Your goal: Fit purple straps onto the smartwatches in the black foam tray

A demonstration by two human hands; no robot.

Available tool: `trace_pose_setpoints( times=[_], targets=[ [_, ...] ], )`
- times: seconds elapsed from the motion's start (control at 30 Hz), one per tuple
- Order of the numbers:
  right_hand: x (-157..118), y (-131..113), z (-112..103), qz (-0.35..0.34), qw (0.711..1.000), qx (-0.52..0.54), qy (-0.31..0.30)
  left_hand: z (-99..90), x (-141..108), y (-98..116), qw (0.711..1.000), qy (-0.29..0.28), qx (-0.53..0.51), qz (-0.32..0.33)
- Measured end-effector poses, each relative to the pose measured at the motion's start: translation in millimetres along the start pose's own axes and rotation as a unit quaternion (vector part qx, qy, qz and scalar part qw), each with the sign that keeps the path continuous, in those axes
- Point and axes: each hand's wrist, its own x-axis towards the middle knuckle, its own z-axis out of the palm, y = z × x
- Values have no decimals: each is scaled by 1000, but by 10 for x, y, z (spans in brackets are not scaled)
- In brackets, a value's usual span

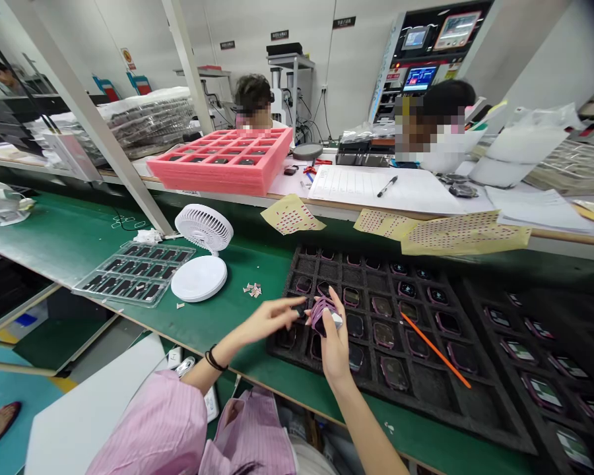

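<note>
Green-matted workbench, lots going on, so everything is placed here relative to the black compartment tray. Well left of it, a clear plastic tray of dark parts is laid out, then a white desk fan, and some small scraps are scattered near the tray's left corner. Over the tray's left cells, the left hand is held out with fingers loosely extended, tips just beside the held piece; whether anything is being pinched there can't be told. Next to it, a purple-rimmed part is gripped narrowly, tilted, between the thumb and fingers of the right hand. An orange stick is lying across the cells further right, and a second black tray is set just past that.

Main risk, imo: the part could be dropped if the pinch slips, since it's only held by its edges. Too much squeeze could mark the rim, and a careless sweep could knock the orange stick into neighbouring parts.
</note>
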Motion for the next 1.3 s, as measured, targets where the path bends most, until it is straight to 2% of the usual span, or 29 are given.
trace_pose_setpoints(
  times=[0.03,0.07,0.1,0.17,0.23,0.33,0.57,0.7,0.83,0.93,1.03,1.1,1.17,1.3],
  targets=[
    [6,-2,0,1,1000,4,0,-110,26,-97,993,96,69,-14],
    [10,-7,-1,6,1000,8,0,-212,47,-205,971,184,146,-42],
    [12,-14,-2,11,1000,11,1,-298,61,-315,944,240,212,-75],
    [14,-24,-6,18,1000,14,4,-411,73,-516,917,271,271,-112],
    [13,-25,-9,23,1000,20,3,-454,77,-654,915,262,282,-119],
    [12,-14,-4,25,999,34,0,-456,103,-740,919,247,285,-114],
    [9,-44,38,31,996,86,-2,-493,188,-729,931,195,293,-100],
    [4,-78,50,34,995,93,2,-484,164,-642,934,181,295,-88],
    [9,-57,58,35,996,85,9,-314,122,-313,944,200,258,-56],
    [12,-1,71,27,998,61,23,4,117,68,964,257,65,27],
    [0,49,74,-1,998,16,58,371,152,374,960,252,-106,64],
    [-12,61,65,-13,997,-5,73,556,186,477,954,245,-160,62],
    [-19,59,50,-18,997,-4,75,665,214,512,949,247,-190,56],
    [-15,38,23,-40,996,8,85,734,242,497,938,265,-214,63]
  ],
)
